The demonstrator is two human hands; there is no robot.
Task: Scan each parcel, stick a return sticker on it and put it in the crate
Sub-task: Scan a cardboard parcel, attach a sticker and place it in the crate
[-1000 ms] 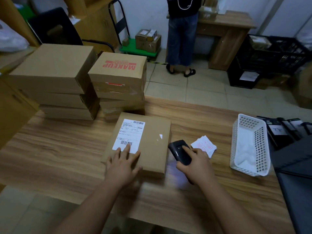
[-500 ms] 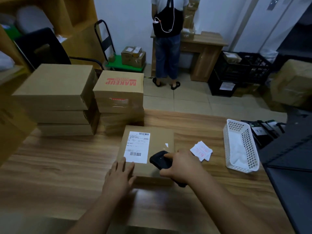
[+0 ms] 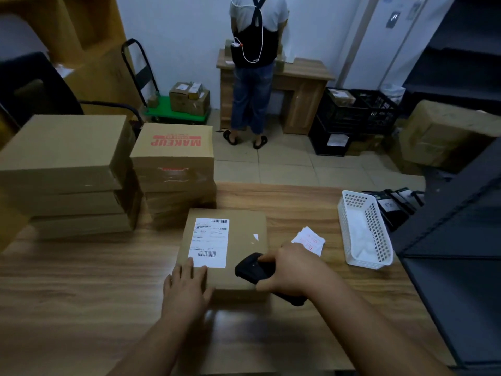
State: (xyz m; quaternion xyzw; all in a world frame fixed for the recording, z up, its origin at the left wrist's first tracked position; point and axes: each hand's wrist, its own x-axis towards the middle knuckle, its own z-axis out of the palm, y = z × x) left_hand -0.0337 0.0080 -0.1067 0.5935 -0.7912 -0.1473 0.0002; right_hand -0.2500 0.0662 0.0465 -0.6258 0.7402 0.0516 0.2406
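Head view: a flat brown parcel (image 3: 238, 240) lies on the wooden bench (image 3: 81, 280), in the middle and near the person. A white label (image 3: 209, 241) with barcodes is stuck on its top. The left hand (image 3: 187, 286) rests flat on the near left corner of the parcel. Its fingers (image 3: 189, 267) are straight and close together, and the tips touch the near edge of the label. The right hand (image 3: 292, 270) holds a black scanner (image 3: 252, 267). Its fingers are curled round the scanner, and the scanner's head sits over the near right part of the parcel, pointing left toward the label.

Just right of the parcel lie a few white stickers (image 3: 309, 240) with red print. Farther right on the bench stands a white basket (image 3: 363, 229) with holes in its sides.

At the far left of the bench are two stacks of brown boxes. The left stack (image 3: 67, 175) is wider. The right stack (image 3: 173, 172) has a top box with red letters that say MAKEUP, and it is just beyond the parcel.

On the floor past the bench, at the far right, are black crates (image 3: 355, 115) with a box inside one. Another person (image 3: 254, 77) stands at a small wooden desk (image 3: 303, 88) by the far wall, back turned. A green cart (image 3: 176, 112) with small boxes is to the left of that person.
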